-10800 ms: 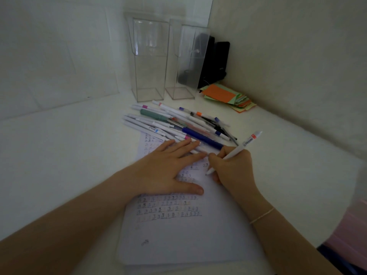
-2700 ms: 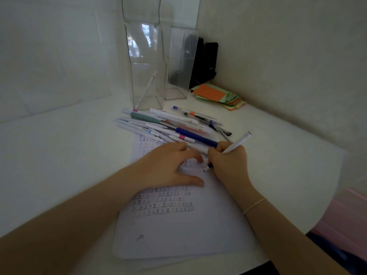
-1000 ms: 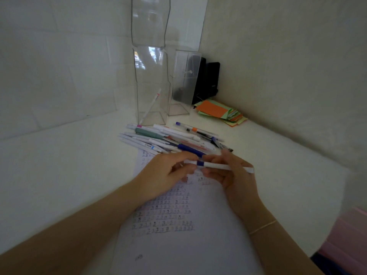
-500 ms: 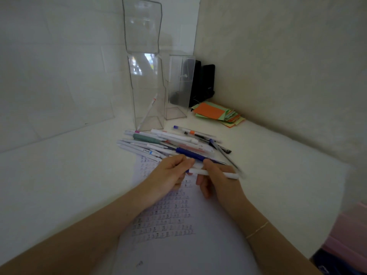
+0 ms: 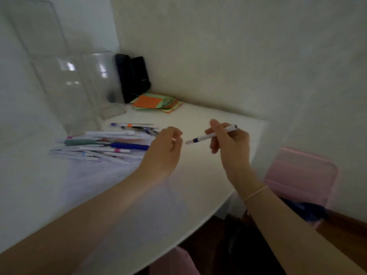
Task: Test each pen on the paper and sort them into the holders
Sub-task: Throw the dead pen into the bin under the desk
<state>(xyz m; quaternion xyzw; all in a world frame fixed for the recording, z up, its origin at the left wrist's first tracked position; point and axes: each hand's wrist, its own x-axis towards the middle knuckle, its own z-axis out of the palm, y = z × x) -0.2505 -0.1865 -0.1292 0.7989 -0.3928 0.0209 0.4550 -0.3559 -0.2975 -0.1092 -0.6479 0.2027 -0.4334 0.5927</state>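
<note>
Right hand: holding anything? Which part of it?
The right hand pinches a white pen with a blue band, gripped on the rear half of its barrel, clear of the table. The left hand holds nothing visible.

The held pen is white with a dark blue band. In the pile lie a blue pen and a grey-green one. The notes far off are orange and green.

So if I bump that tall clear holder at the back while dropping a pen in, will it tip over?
Possibly. The clear holder looks tall over a narrow base, so a knock near its top may tip it. It seems thin, light plastic, likely to slide on the smooth white desk. The right hand should lower the white pen gently.
</note>
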